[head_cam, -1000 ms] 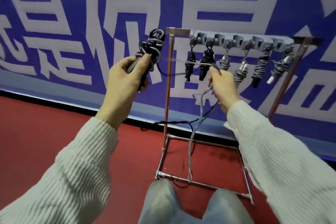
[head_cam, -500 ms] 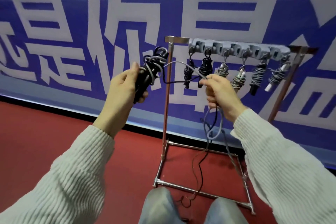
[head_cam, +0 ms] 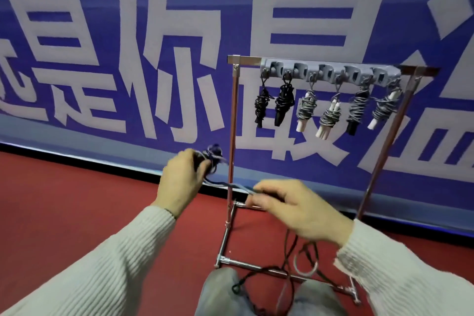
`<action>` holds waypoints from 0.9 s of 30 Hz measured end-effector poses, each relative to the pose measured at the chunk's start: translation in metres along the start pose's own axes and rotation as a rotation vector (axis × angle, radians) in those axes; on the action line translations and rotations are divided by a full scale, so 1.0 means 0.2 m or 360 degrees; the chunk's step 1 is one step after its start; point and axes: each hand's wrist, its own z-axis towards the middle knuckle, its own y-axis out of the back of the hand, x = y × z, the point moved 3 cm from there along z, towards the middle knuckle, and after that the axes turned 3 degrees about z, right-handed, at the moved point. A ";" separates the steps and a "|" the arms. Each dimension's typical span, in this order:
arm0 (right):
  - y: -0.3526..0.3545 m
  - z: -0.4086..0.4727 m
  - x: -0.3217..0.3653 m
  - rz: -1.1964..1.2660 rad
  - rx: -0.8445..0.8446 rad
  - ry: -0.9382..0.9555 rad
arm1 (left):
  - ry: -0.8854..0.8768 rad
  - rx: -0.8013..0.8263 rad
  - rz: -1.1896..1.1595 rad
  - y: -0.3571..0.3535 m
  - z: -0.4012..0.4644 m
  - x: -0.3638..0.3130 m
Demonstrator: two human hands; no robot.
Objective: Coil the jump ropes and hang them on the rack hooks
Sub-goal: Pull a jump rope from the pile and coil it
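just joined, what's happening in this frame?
A person is winding a jump rope. The left hand grips the partly coiled bundle; the right hand pinches the rope's free length, stretched between the hands, with slack trailing to the red floor. Six coiled ropes already hang from the rack hooks. This one isn't hung yet.

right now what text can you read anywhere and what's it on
"你" on the blue banner, white, whole.
"最" on the banner, right of it, partly behind the rack.
Other banner characters are cut off by the frame: not readable.
Hung ropes and rack: no text visible.
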 end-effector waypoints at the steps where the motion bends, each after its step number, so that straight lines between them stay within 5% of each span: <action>1: 0.06 0.02 0.00 0.0027 -0.0147 0.0031 | -0.0101 0.0261 0.0190 -0.07 -0.06 -0.02; 3: 0.15 0.06 -0.05 0.0009 -0.0358 0.0012 | -0.0452 0.0728 0.0224 -0.13 -0.23 -0.09; 6: 0.19 0.10 -0.25 0.0042 -0.0450 -0.0132 | -0.0896 0.1059 -0.0430 -0.03 -0.46 -0.28; 10: 0.03 0.02 -0.41 0.0213 -0.0284 -0.0279 | -0.0379 0.1043 -0.1582 0.15 -0.49 -0.35; 14: -0.14 -0.08 -0.41 0.0470 -0.0179 -0.0358 | 0.0062 0.0933 -0.1961 0.15 -0.40 -0.27; 18: -0.31 -0.16 -0.28 0.0315 0.0150 -0.0307 | 0.0495 0.0573 -0.1474 0.01 -0.35 -0.20; 21: -0.20 -0.09 -0.18 -0.0249 0.0139 -0.0125 | -0.0038 0.0425 -0.0372 -0.11 -0.40 -0.22; 23: -0.08 -0.04 -0.16 -0.0353 0.0107 -0.0125 | -0.0467 0.0757 -0.0202 -0.12 -0.47 -0.28; 25: -0.03 -0.02 -0.21 0.0008 0.0190 -0.0234 | -0.0715 0.1252 -0.0364 -0.07 -0.52 -0.33; 27: -0.04 -0.03 -0.26 0.0348 0.0321 -0.0291 | -0.0592 0.1651 -0.0859 0.01 -0.54 -0.35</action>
